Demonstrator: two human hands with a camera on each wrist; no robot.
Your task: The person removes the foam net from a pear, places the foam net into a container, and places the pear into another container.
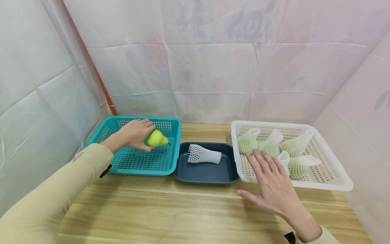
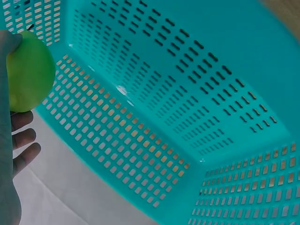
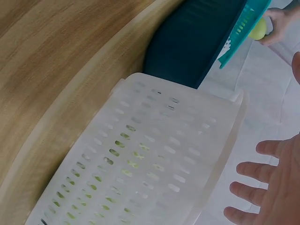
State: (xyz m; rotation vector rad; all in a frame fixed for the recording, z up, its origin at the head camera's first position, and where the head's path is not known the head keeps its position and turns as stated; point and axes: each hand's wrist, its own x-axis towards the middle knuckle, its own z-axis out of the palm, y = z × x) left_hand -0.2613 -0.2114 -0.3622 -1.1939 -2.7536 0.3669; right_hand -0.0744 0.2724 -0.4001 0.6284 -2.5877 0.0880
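In the head view my left hand [image 1: 136, 133] grips a yellow-green pear [image 1: 156, 138] over the teal basket [image 1: 178, 145]. The stem end of the pear points right. Up close in the left wrist view, the pear [image 2: 31, 72] sits against the thumb and fingers, with the slotted basket wall beyond it. My right hand [image 1: 272, 186] hovers at the front edge of the white basket [image 1: 332, 184], fingers spread and holding nothing. Between the baskets, a dark blue tray [image 1: 204, 174] carries a white foam net sleeve [image 1: 204, 155] lying on its side.
Inside the white basket sit several pears in foam nets, among them one sleeved pear [image 1: 248, 142] at the back left. Wood-grain tabletop [image 1: 182, 213] extends in front of the containers. Pale sheeting [image 1: 210, 67] hangs behind and at both sides.
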